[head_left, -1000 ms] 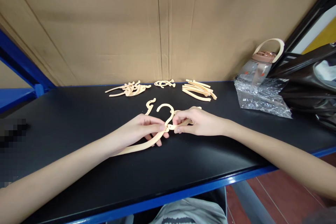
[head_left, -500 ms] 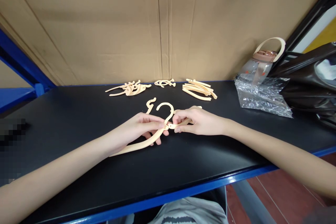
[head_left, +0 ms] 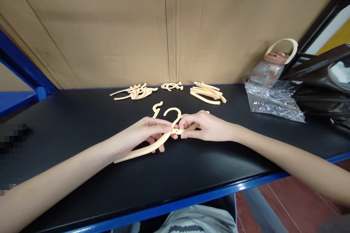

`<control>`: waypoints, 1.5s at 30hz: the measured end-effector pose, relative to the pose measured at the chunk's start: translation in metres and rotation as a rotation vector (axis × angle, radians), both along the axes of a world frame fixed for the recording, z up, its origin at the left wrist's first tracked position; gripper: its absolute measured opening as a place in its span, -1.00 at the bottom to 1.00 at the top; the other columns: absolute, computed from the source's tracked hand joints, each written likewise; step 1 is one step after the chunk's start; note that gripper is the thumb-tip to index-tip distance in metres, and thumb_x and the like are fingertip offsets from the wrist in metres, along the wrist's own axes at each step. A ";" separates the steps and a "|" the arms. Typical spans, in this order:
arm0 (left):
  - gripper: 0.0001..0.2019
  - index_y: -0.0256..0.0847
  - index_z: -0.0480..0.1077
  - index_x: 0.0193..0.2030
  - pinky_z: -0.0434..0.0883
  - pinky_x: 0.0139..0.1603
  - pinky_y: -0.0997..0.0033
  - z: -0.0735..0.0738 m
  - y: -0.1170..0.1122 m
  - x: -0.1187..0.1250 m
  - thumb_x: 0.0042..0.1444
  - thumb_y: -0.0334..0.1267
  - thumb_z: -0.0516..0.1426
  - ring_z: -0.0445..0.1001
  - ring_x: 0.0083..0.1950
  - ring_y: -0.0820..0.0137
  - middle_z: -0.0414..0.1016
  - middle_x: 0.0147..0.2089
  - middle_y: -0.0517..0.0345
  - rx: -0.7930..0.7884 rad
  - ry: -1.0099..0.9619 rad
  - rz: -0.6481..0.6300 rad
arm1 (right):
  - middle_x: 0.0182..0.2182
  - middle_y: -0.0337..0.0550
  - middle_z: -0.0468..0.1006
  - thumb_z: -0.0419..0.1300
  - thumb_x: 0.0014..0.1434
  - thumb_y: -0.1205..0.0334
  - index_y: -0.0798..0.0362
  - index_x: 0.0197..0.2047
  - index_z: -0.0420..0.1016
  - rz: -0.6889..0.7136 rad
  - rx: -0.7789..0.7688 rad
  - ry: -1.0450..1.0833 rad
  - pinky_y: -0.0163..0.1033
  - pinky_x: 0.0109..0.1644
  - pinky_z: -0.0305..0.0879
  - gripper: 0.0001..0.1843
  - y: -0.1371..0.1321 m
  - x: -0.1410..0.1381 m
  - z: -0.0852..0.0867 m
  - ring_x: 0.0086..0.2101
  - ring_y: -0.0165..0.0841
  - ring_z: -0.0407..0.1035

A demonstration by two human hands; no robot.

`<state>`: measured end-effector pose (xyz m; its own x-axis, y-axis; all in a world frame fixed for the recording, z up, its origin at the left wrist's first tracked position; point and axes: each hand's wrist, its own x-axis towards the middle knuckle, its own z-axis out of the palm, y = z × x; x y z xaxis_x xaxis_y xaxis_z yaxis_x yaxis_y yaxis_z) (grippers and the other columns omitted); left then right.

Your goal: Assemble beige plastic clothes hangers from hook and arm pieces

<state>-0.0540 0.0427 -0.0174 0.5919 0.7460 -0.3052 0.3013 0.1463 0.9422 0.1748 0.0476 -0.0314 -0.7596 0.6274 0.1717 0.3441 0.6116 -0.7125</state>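
Note:
Near the middle of the black table, my left hand [head_left: 150, 131] is closed on a cream hanger arm [head_left: 149, 148] and the base of a hanger hook [head_left: 175, 112], pinched between thumb and fingers. My right hand [head_left: 201, 125] is closed on a second hanger arm [head_left: 179, 131], whose flat holed end meets the hook's base. Whether the two ends are locked together I cannot tell. Just behind my left hand lies a loose curved hanger piece [head_left: 156, 110], partly covered. Another cream tip [head_left: 207, 112] shows behind my right hand.
Along the back lie a pile of cream hanger parts [head_left: 138, 91], several small hooks [head_left: 171, 86] and a stack of hanger arms [head_left: 206, 93]. A clear plastic bag [head_left: 275, 100], a drinking bottle [head_left: 270, 69] and a black bag [head_left: 311, 83] stand at right. Cardboard [head_left: 123, 29] walls the back.
The right-hand hanger arm's holed end has moved left and now overlaps the hook's base, where a small gap showed before. The hook has shifted slightly.

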 end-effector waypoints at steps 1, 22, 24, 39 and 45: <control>-0.75 -0.10 0.56 -0.09 0.38 -0.52 0.64 0.000 0.000 0.000 0.16 -0.10 0.17 0.45 -0.49 0.57 0.57 -0.18 0.16 -0.007 0.001 0.007 | -0.23 -0.19 0.62 0.17 0.24 0.21 0.07 -0.25 0.37 0.003 -0.007 0.010 -0.34 -0.18 0.35 -0.89 0.000 0.000 0.000 -0.24 -0.41 0.51; -0.74 -0.14 0.57 -0.18 0.37 -0.44 0.63 0.001 0.003 -0.002 0.14 -0.05 0.17 0.47 -0.45 0.55 0.56 -0.24 0.18 -0.001 0.054 -0.102 | -0.22 -0.17 0.59 0.19 0.21 0.23 0.08 -0.29 0.39 0.009 -0.066 0.041 -0.25 -0.08 0.42 -0.91 0.000 -0.001 -0.002 -0.20 -0.38 0.52; -0.75 -0.12 0.57 -0.17 0.37 -0.43 0.64 0.002 0.003 -0.002 0.15 -0.05 0.17 0.46 -0.45 0.57 0.57 -0.20 0.19 -0.009 0.041 -0.095 | -0.22 -0.16 0.59 0.19 0.20 0.24 0.08 -0.29 0.39 0.006 -0.062 0.034 -0.25 -0.09 0.42 -0.91 0.000 -0.001 -0.003 -0.22 -0.38 0.52; -0.77 -0.11 0.57 -0.13 0.37 -0.46 0.61 0.001 0.002 -0.001 0.14 -0.11 0.18 0.42 -0.45 0.55 0.58 -0.20 0.17 -0.041 0.005 -0.056 | -0.23 -0.18 0.56 0.20 0.19 0.23 0.09 -0.29 0.41 0.015 -0.110 0.067 -0.28 -0.09 0.42 -0.90 0.000 -0.001 -0.002 -0.22 -0.40 0.51; -0.78 -0.17 0.54 -0.19 0.39 -0.42 0.57 0.001 0.002 -0.001 0.15 -0.12 0.16 0.44 -0.40 0.51 0.56 -0.17 0.14 -0.020 0.014 -0.084 | -0.22 -0.18 0.55 0.19 0.20 0.21 0.08 -0.30 0.41 0.000 -0.098 0.043 -0.27 -0.09 0.42 -0.88 -0.001 -0.001 -0.001 -0.23 -0.40 0.51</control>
